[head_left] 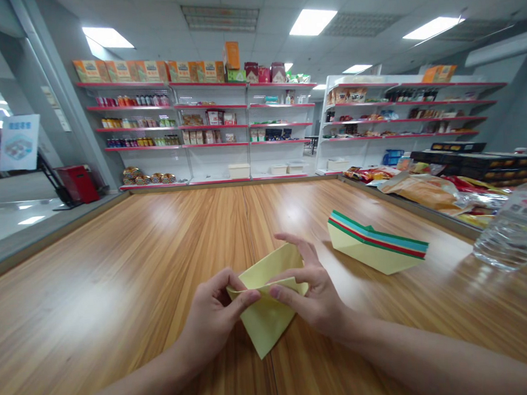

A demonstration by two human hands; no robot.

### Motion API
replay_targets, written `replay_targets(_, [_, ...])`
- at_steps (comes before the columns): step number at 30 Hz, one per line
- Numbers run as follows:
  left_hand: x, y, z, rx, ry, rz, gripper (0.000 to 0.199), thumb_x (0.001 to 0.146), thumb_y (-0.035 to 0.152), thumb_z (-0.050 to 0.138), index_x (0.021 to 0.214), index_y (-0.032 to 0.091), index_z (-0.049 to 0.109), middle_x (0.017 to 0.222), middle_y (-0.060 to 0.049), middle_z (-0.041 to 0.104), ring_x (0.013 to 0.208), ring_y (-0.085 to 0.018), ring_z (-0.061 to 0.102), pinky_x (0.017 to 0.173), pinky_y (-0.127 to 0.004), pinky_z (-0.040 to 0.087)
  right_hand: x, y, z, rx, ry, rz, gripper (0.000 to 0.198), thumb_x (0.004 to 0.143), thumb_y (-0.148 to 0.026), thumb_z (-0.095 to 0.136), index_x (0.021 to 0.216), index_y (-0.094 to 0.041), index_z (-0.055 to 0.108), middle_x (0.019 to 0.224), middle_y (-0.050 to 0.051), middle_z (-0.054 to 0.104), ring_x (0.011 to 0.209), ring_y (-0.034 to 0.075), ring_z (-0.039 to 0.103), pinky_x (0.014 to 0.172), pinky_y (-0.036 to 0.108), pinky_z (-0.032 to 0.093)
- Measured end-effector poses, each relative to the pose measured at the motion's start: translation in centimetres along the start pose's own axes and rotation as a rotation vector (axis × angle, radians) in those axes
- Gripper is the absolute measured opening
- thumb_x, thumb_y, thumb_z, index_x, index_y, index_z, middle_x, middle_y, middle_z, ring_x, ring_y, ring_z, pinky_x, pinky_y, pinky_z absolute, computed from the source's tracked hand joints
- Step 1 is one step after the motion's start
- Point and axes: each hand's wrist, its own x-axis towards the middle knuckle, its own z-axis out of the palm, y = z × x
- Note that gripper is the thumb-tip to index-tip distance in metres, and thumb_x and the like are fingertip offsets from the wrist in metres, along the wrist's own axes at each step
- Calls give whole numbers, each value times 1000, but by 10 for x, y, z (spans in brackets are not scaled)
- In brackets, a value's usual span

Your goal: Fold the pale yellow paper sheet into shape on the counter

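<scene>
while the left hand pinches the near edge of the yellow paper between thumb and fingers, the right hand pinches alongside, fingers partly spread; the paper's pocket gapes above the wooden table. to its right are a striped paper boat and a clear bottle, its contents unclear.

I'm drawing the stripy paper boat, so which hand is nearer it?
Right. The right hand is left of the stripy paper boat; the left hand is farther left. Both hold the yellow paper.
</scene>
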Motion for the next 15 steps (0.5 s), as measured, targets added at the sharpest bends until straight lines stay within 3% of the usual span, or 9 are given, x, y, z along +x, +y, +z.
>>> replay_targets(6, [3, -3, -1, -203, 48, -20, 23, 77, 36, 61, 79, 21, 45, 60, 5, 57, 54, -10, 48, 49, -19, 35, 2, 1, 3, 152, -12, 102, 20, 80, -32, 61, 68, -21, 71, 116, 6, 46, 105, 21, 48, 85, 35, 44])
replay_targets(10, [3, -1, -1, -231, 71, -12, 24, 78, 36, 61, 75, 20, 43, 59, 5, 59, 55, -10, 50, 50, -19, 36, 3, 1, 3, 176, 13, 90, 21, 80, -31, 61, 65, -19, 70, 103, 6, 51, 95, 20, 52, 80, 35, 46])
replay_targets(15, [1, -1, -1, -274, 79, -14, 25, 79, 34, 61, 71, 19, 42, 59, 4, 60, 54, -10, 51, 49, -19, 36, 3, -1, 2, 155, 10, 73, 22, 81, -29, 60, 63, -19, 69, 102, 7, 51, 93, 20, 53, 77, 34, 47])
